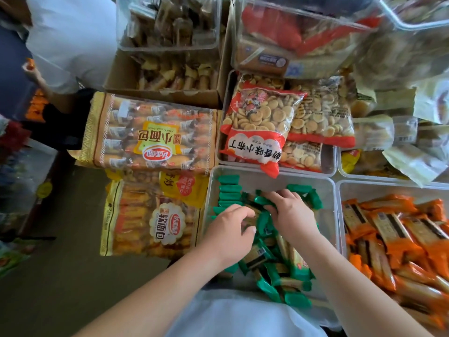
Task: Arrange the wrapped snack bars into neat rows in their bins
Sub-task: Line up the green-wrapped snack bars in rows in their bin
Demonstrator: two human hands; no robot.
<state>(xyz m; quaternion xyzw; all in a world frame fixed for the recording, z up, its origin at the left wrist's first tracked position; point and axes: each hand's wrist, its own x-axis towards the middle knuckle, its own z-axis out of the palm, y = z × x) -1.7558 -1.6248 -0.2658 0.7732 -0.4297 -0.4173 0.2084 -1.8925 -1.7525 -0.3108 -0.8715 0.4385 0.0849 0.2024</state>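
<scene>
Clear plastic bin (272,181), near centre, holding green-wrapped snack bars (272,263): a stacked row along its far-left wall, a loose heap nearer. The left hand (230,229) pinches one bar between thumb and curled fingers. The right hand (291,215), just beside it, curls its fingers into the heap; whether it grips cannot be told. Orange-wrapped bars (393,229) fill the neighbouring bin (388,188), right.

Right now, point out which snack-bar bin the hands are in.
The green-bar bin with left hand and right hand inside; the orange-bar bin beside it has neither.
</scene>
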